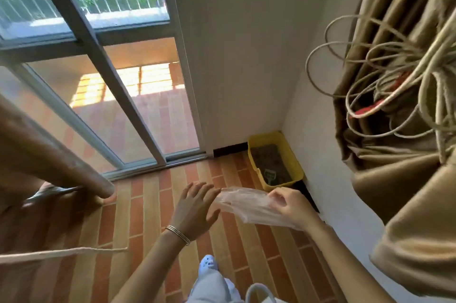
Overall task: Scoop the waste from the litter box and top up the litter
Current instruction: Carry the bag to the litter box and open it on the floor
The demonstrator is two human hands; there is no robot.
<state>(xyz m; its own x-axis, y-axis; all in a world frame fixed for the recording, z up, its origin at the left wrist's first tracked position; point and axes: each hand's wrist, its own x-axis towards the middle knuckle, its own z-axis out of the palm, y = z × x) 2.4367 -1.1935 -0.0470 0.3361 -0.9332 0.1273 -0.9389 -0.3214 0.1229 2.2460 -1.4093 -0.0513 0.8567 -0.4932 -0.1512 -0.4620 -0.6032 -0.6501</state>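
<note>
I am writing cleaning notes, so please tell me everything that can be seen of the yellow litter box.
The yellow litter box is an open rectangular tray, plastic by its look, with raised walls. It stands on the brick-patterned floor in the room's corner, close to the white wall. Dark grey litter covers its bottom, and a dark scoop lies at its near end. The left hand and the right hand do not touch it.

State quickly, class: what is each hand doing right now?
Left hand: open, fingers straight, holding nothing.
Right hand: pinching a clear plastic bag or glove.
</note>
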